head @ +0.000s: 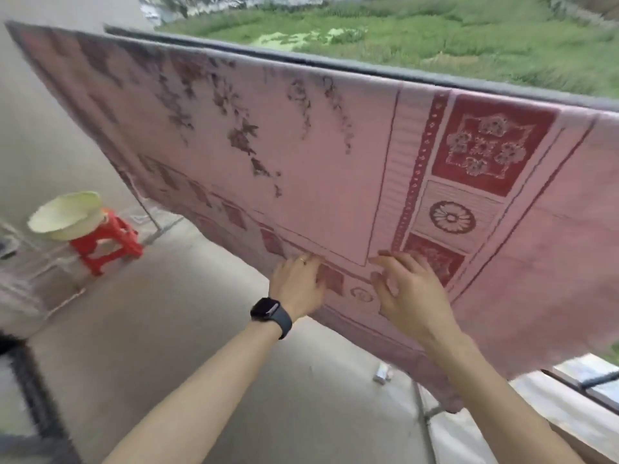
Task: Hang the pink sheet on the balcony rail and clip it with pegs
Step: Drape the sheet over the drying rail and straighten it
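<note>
From the head view, the pink sheet (301,145) hangs draped over the grey rail (335,67), which runs from upper left to the right edge; the cloth falls toward the person, its red patterned border along the lower edge and right side. Both hands press flat against the lower part of the sheet. The left hand (296,283), with a dark watch (269,314) on its wrist, lies with fingers spread on the cloth, gripping nothing. The right hand (410,293) sits just beside it, fingers apart and slightly bent against the fabric. To the far left a pale basin (67,216) rests on a red stool (107,246) on the floor (167,313). Green grass (435,38) shows beyond the rail.
</note>
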A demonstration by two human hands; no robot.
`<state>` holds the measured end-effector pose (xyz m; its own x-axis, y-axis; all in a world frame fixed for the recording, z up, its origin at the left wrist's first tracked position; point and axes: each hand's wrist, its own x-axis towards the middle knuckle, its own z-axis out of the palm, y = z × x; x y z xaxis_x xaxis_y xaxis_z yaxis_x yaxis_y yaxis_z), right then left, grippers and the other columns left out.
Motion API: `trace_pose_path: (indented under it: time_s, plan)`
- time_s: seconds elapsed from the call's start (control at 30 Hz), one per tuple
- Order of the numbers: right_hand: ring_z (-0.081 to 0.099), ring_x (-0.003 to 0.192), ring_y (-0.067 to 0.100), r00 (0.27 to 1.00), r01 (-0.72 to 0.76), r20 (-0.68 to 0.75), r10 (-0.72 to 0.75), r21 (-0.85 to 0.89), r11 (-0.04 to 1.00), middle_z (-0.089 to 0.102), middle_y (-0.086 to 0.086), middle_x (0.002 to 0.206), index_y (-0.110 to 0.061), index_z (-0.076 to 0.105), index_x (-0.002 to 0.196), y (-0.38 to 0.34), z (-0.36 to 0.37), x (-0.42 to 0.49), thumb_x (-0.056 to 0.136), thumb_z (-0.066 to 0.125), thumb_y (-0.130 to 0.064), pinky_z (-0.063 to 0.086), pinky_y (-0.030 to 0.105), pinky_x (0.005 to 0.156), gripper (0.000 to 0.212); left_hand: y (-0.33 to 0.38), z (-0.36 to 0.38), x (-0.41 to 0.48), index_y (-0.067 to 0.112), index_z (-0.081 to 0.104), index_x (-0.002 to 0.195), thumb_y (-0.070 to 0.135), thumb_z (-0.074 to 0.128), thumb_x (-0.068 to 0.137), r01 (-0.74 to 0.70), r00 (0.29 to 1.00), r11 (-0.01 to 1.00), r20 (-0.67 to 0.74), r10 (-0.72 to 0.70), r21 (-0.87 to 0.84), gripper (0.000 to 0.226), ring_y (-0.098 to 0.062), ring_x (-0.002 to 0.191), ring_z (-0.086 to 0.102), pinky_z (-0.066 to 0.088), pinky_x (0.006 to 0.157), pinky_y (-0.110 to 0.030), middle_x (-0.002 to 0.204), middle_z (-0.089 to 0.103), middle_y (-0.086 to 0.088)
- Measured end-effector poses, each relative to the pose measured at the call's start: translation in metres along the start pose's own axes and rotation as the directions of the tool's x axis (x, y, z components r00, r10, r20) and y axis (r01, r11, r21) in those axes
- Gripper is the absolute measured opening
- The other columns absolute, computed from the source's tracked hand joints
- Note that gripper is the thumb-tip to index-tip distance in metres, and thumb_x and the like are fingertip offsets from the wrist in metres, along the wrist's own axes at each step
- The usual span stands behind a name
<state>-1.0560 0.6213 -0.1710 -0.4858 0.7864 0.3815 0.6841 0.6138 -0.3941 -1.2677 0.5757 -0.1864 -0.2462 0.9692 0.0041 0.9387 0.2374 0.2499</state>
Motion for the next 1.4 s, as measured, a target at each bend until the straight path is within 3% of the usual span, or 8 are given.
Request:
trace_pose_path:
  time_s: [0.23,0.37,0.47,0.63,0.97,1.17,1.4]
  plan:
    - [0.056,0.12,0.022,0.969,0.226,0.078,-0.236,0.116,0.967,0.069,-0.01,0.122,-0.027,0.072,0.115,-0.169,0.106,0.08,0.09,0.067,-0.023,0.05,0.037,0.09,0.025,-0.212,-0.052,-0.035,0.033,0.05,0.137,0.036,0.049,0.09,0.272,0.955,0.962,-0.128,-0.267,0.028,0.047,-0.021,0.131,0.044,0.034,0.103,-0.035,0.143,0.051,0.006]
    - [0.05,0.12,0.015,0.932,0.343,0.075,-0.354,0.13,0.93,0.07,-0.012,0.116,-0.027,0.071,0.11,-0.247,0.151,0.118,0.088,0.067,-0.019,0.042,0.029,0.097,0.024,-0.312,-0.098,-0.049,0.033,0.049,0.139,0.037,0.049,0.09,0.393,0.906,0.917,-0.199,-0.375,0.062,0.049,-0.02,0.132,0.043,0.032,0.104,-0.034,0.146,0.049,0.006]
    - [0.051,0.13,0.022,0.918,0.348,0.151,-0.368,0.142,0.927,0.067,-0.011,0.126,-0.027,0.07,0.119,-0.287,0.174,0.149,0.092,0.064,-0.026,0.046,0.039,0.1,0.028,-0.364,-0.128,-0.05,0.033,0.052,0.137,0.037,0.049,0.091,0.444,0.881,0.892,-0.223,-0.418,0.081,0.046,-0.02,0.131,0.045,0.03,0.104,-0.034,0.142,0.053,0.006]
    - [0.046,0.136,0.022,0.888,0.383,0.21,-0.41,0.159,0.91,0.064,-0.011,0.133,-0.028,0.067,0.127,-0.338,0.215,0.21,0.095,0.063,-0.03,0.043,0.043,0.104,0.032,-0.438,-0.157,-0.027,0.035,0.051,0.137,0.038,0.049,0.092,0.487,0.854,0.869,-0.252,-0.455,0.082,0.045,-0.018,0.129,0.046,0.033,0.104,-0.033,0.142,0.053,0.009]
    - [0.045,0.136,0.017,0.865,0.439,0.174,-0.471,0.193,0.878,0.061,-0.018,0.134,-0.034,0.064,0.127,-0.43,0.315,0.376,0.097,0.056,-0.036,0.041,0.04,0.106,0.032,-0.588,-0.231,0.083,0.035,0.052,0.137,0.036,0.051,0.09,0.531,0.817,0.842,-0.323,-0.478,0.098,0.047,-0.02,0.125,0.051,0.038,0.1,-0.032,0.139,0.055,0.008]
    - [0.061,0.118,0.03,0.845,0.496,0.115,-0.523,0.197,0.845,0.073,-0.009,0.114,-0.023,0.073,0.111,-0.487,0.347,0.456,0.085,0.075,-0.015,0.052,0.044,0.089,0.027,-0.67,-0.266,0.125,0.033,0.054,0.136,0.038,0.05,0.09,0.567,0.778,0.822,-0.361,-0.515,0.049,0.046,-0.021,0.123,0.051,0.039,0.098,-0.037,0.135,0.058,0.006]
    - [0.05,0.132,0.023,0.842,0.489,0.169,-0.512,0.162,0.857,0.065,-0.011,0.13,-0.027,0.067,0.126,-0.539,0.388,0.507,0.095,0.061,-0.031,0.044,0.044,0.104,0.032,-0.761,-0.273,0.16,0.033,0.051,0.138,0.038,0.05,0.09,0.533,0.805,0.846,-0.322,-0.498,0.024,0.048,-0.02,0.128,0.049,0.038,0.104,-0.036,0.141,0.053,0.006]
